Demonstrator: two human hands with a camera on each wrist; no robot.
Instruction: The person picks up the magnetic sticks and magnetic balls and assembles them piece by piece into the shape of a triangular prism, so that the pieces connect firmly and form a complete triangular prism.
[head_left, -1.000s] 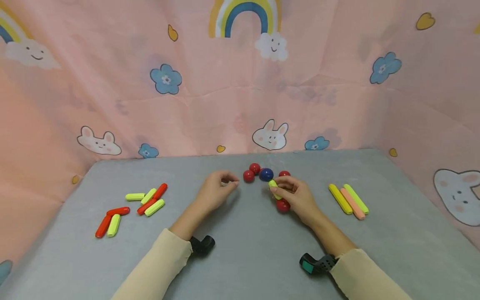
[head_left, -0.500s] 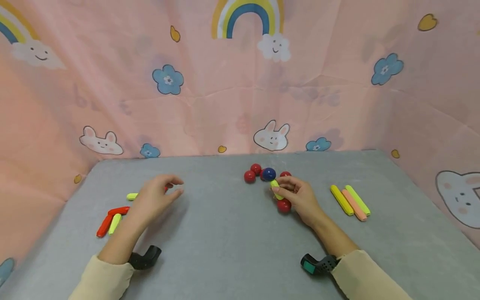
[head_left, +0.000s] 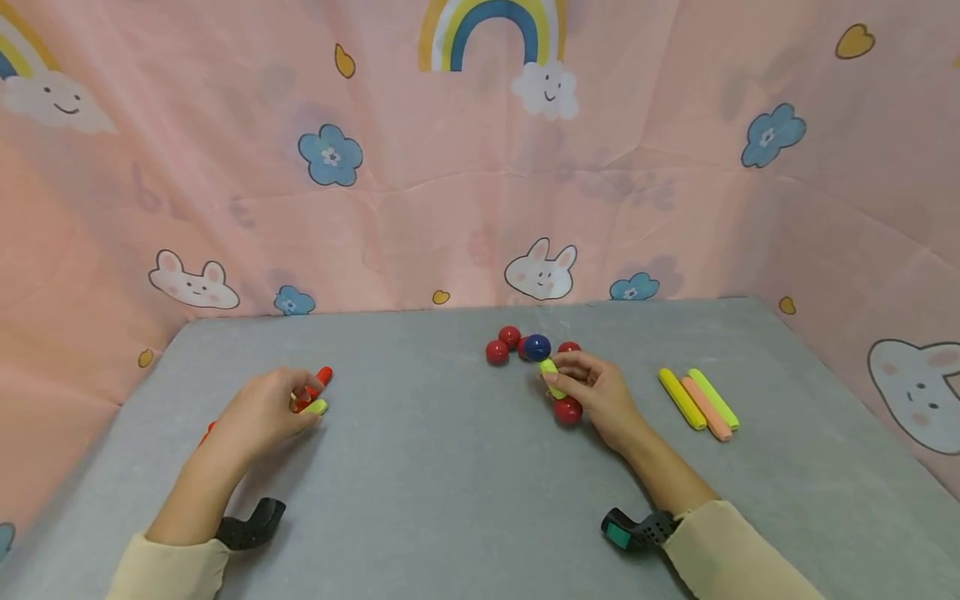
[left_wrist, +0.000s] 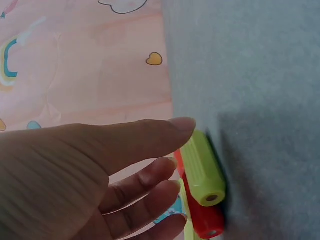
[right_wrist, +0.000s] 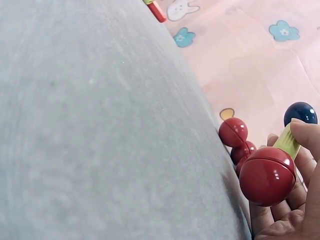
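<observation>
My right hand (head_left: 596, 396) pinches a short yellow-green rod (head_left: 551, 379) between thumb and fingers. A red ball (right_wrist: 267, 176) sits at the rod's near end and a dark blue ball (head_left: 537, 347) at its far end. On the left, my left hand (head_left: 258, 408) reaches over a group of short rods. Its thumb tip is right at the end of a yellow-green rod (left_wrist: 202, 170), the other fingers spread apart behind it. A red rod (left_wrist: 206, 215) lies against that one. The hand hides most of this group in the head view.
Several red balls (head_left: 497, 352) lie beyond my right hand, near the table's back edge. To the right, a yellow long rod (head_left: 682, 398), a peach one (head_left: 707, 408) and a yellow-green one (head_left: 714, 400) lie side by side. A pink patterned cloth (head_left: 420, 208) hangs behind the grey table (head_left: 450, 500).
My left hand has moved left from the middle of the table and down to the short rods. The right hand stays in place, still pinching the yellow-green rod.
</observation>
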